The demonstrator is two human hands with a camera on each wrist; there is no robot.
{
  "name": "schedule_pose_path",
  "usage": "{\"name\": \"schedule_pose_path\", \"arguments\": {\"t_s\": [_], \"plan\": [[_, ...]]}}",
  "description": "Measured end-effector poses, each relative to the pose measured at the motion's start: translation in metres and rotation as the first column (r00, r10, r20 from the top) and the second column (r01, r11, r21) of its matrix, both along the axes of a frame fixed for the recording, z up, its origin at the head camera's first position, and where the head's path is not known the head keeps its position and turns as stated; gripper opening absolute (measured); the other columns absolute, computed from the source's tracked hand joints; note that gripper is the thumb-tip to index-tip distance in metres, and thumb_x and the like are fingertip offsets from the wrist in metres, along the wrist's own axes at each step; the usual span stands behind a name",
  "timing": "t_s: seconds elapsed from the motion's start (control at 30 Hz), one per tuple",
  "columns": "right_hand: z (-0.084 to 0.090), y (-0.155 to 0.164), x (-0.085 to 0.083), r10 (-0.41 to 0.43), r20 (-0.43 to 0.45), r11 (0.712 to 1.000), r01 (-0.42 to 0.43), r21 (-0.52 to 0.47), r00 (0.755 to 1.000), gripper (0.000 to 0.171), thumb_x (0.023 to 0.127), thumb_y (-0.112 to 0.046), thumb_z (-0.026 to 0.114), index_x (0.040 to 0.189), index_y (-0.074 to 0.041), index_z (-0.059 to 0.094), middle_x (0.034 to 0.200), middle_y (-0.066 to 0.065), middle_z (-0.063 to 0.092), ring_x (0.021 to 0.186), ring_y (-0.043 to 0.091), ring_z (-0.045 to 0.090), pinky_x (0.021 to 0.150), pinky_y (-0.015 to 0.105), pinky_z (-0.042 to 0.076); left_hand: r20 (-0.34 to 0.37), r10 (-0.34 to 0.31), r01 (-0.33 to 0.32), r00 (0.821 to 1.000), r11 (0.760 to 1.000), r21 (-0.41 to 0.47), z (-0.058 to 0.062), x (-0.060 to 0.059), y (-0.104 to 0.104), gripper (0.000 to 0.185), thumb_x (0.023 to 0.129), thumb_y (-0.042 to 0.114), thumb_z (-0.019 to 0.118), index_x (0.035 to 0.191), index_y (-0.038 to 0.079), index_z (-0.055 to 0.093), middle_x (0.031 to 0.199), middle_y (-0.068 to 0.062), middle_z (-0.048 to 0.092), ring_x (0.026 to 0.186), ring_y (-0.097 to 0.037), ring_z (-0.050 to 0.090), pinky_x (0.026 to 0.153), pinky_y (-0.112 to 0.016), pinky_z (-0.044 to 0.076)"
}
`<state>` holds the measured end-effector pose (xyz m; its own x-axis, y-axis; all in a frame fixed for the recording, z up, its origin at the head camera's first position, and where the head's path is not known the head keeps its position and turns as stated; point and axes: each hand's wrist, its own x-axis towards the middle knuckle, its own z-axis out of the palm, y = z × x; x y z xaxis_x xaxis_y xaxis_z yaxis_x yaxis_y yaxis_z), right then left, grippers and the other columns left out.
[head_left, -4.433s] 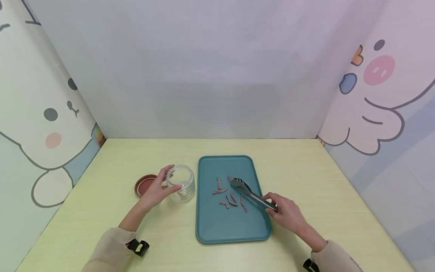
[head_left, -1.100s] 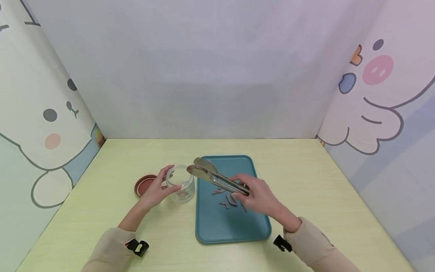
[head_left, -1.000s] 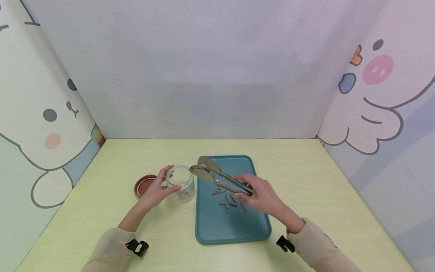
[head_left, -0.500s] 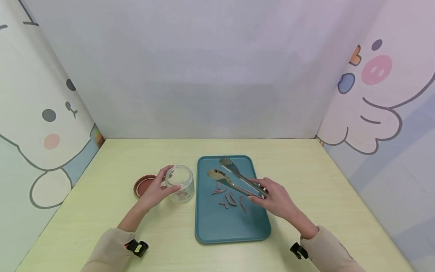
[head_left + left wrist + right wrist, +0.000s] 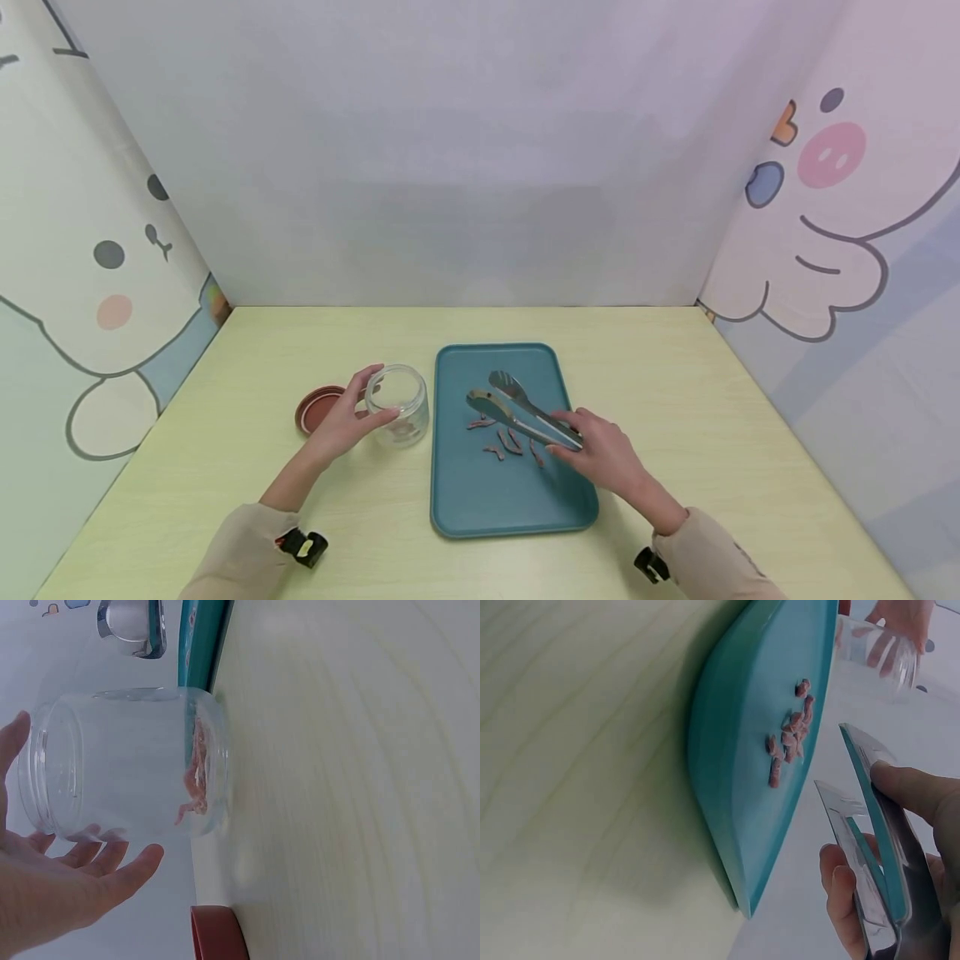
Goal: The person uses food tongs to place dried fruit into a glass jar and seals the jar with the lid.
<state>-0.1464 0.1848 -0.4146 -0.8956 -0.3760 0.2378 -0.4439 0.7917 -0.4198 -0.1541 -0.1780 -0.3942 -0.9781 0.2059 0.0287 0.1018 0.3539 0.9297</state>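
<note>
Teal and rectangular with rounded corners, the tray (image 5: 513, 504) sits on the pale wood-grained tabletop (image 5: 652, 367) in front of the person. Thin pink strips of meat (image 5: 507, 444) lie scattered across its middle. Above them the right hand (image 5: 606, 454) grips metal tongs (image 5: 542, 415), thumb on one arm and fingers on the other; the two tips stand apart and hang clear of the tray.

Just left of the tray, a clear, wide-mouthed jar (image 5: 410, 422) stands upright and uncovered. The left hand (image 5: 345, 425) holds it near the mouth, thumb and fingers spread round opposite sides. More meat pieces (image 5: 196, 769) rest on the jar's bottom. A reddish-brown round lid (image 5: 317, 408) lies beyond that hand, partly hidden by it. Both arms wear beige sleeves (image 5: 240, 542).
</note>
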Motion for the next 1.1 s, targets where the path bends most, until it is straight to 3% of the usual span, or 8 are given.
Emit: {"name": "schedule_pose_path", "arguments": {"t_s": [0.37, 0.7, 0.93, 1.1], "plan": [[-0.003, -0.010, -0.003, -0.013, -0.018, 0.998, 0.014, 0.054, 1.000, 0.040, 0.069, -0.025, 0.075, 0.103, -0.009, 0.064, 0.075, -0.002, 0.053, 0.052, 0.008, 0.037, 0.042, 0.023, 0.031, -0.006, 0.001, -0.001, 1.000, 1.000, 0.003, -0.021, -0.009, -0.008, 0.075, 0.080, 0.027, 0.066, 0.137, 0.011, 0.020, 0.136, -0.018, 0.027, 0.123, -0.037, 0.025, 0.091, -0.046, 0.036], [-0.001, -0.015, -0.006, -0.015, -0.005, 0.993, 0.016, 0.117, 1.000, 0.036, 0.070, -0.026, 0.074, 0.102, -0.011, 0.065, 0.082, -0.001, 0.058, 0.053, 0.007, 0.040, 0.042, 0.024, 0.033, 0.001, 0.008, -0.008, 1.000, 1.000, -0.001, -0.022, -0.010, -0.008, 0.076, 0.078, 0.029, 0.067, 0.137, 0.013, 0.021, 0.136, -0.017, 0.027, 0.123, -0.037, 0.024, 0.092, -0.047, 0.035], [0.001, -0.014, -0.006, -0.040, 0.032, 0.994, 0.036, 0.108, 0.999, 0.035, 0.070, -0.024, 0.075, 0.101, -0.013, 0.064, 0.093, 0.001, 0.060, 0.055, 0.007, 0.044, 0.043, 0.025, 0.036, -0.001, 0.009, -0.009, 1.000, 1.000, -0.001, -0.021, -0.009, -0.008, 0.076, 0.078, 0.030, 0.067, 0.137, 0.014, 0.021, 0.136, -0.016, 0.026, 0.123, -0.036, 0.025, 0.091, -0.047, 0.036], [0.004, -0.009, -0.005, -0.043, 0.048, 0.993, 0.038, 0.111, 0.998, 0.035, 0.069, -0.023, 0.075, 0.101, -0.013, 0.064, 0.082, -0.003, 0.057, 0.054, 0.007, 0.042, 0.043, 0.025, 0.035, -0.001, 0.010, -0.010, 1.000, 1.000, -0.002, -0.020, -0.010, -0.008, 0.077, 0.078, 0.030, 0.067, 0.137, 0.014, 0.021, 0.136, -0.016, 0.026, 0.123, -0.036, 0.025, 0.091, -0.046, 0.036]]}}
